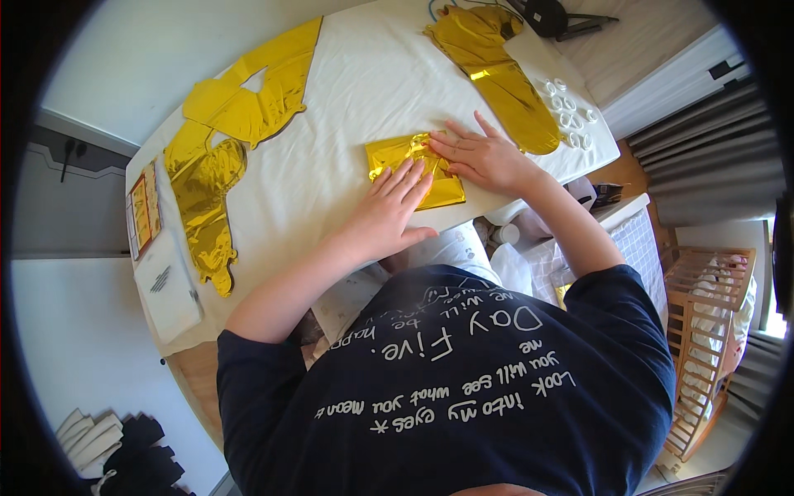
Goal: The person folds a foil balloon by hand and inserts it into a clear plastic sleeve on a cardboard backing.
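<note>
1. The left hand (382, 217) lies palm down, its fingers almost straight and a little apart, with the tips on the folded gold foil piece (443, 192); the thumb points away, toward the near edge of the table (331, 116).
2. The right hand (495, 159) is also palm down, with the fingers spread wide. Some tips touch the foil, while the outer finger reaches past it. I see no pinch in either hand, but what is under the palms I cannot tell.
3. The foil piece lies just inside the near edge, with shiny creases between the hands.
4. In my judgement, the step in hand is flattening this fold. The next move calls for even, light pressure, because such thin film probably slips and springs back.
5. Farther out, one flat gold sheet (529, 107) lies along the right edge, beside small white rolls (571, 120). Two gold shapes (207, 223) follow the left edge, near a white packet (167, 285).
</note>
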{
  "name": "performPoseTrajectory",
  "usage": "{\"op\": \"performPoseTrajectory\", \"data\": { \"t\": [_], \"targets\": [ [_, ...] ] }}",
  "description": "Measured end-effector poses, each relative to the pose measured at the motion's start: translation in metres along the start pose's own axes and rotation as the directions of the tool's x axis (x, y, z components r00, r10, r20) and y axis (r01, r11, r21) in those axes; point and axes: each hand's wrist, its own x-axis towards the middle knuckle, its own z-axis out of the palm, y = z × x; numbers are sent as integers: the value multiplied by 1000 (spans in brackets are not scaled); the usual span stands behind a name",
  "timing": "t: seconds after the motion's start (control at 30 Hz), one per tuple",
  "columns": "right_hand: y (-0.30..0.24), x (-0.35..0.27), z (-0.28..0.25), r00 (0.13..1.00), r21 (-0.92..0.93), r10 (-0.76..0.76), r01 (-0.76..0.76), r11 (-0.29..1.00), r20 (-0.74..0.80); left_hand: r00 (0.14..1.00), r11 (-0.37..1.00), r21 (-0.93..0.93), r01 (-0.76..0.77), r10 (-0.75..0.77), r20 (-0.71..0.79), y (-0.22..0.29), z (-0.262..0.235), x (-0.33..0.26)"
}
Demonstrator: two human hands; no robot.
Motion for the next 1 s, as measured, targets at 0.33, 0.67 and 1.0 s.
{"op": "performPoseTrajectory", "data": {
  "t": [0.33, 0.67, 1.0],
  "targets": [
    [-46, -26, 7, 963, 278, -4, 82, 957, -269, 996, 996, -69, 53, -48, 70, 3, -7, 5],
    [-69, -20, 17, 946, 156, 74, -25, 987, -316, 925, 539, -752, 380, -210, 317, -26, -43, 30],
    [-71, -20, 15, 951, 150, 72, -28, 988, -300, 969, 966, 89, -244, 238, 71, -71, -34, 71]
  ]
}}
